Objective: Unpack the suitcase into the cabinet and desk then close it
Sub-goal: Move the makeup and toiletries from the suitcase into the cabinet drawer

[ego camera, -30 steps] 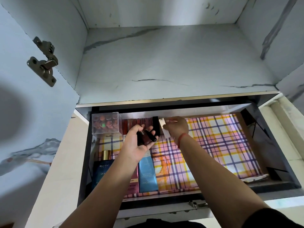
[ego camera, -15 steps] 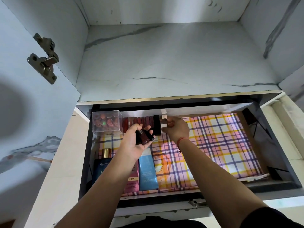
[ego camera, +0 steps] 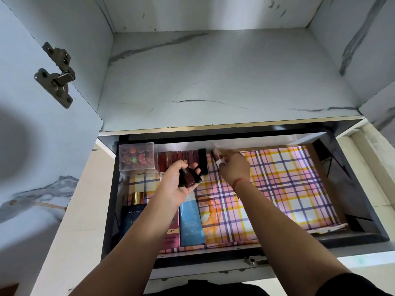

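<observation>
**A:** The drawer (ego camera: 110, 199) is being filled from the back wall forward. A row of red lipsticks (ego camera: 181, 158) is being lined up just beside the clear box (ego camera: 137, 157) of round pots in the back-left corner.

**B:** And the right hand (ego camera: 234, 167) is being worked at the end of that row, fingertips pinched on a slim dark stick (ego camera: 214, 154). It is blurred and too small to be named for certain. It is being set next to the black tube (ego camera: 202, 161), seemingly so that the row is extended rightward.

**A:** The left hand (ego camera: 171, 184) is being used as the supply. Its fingers are being curled round a bundle of dark tubes (ego camera: 190, 178) and held near the row, so each pass is being made short.

**B:** Room is being left generously. The plaid liner (ego camera: 288, 178) is being left bare out to the right wall.

**A:** The tight edge is being met overhead, where the shelf (ego camera: 213, 82) is overhanging the back row. Nearer the front, a perfume bottle (ego camera: 132, 214), a pink tube (ego camera: 173, 231) and a blue tube (ego camera: 191, 221) are being stored flat under the left forearm.

**B:** The suitcase is not being shown, so the closing step is being judged as not yet done.
</observation>
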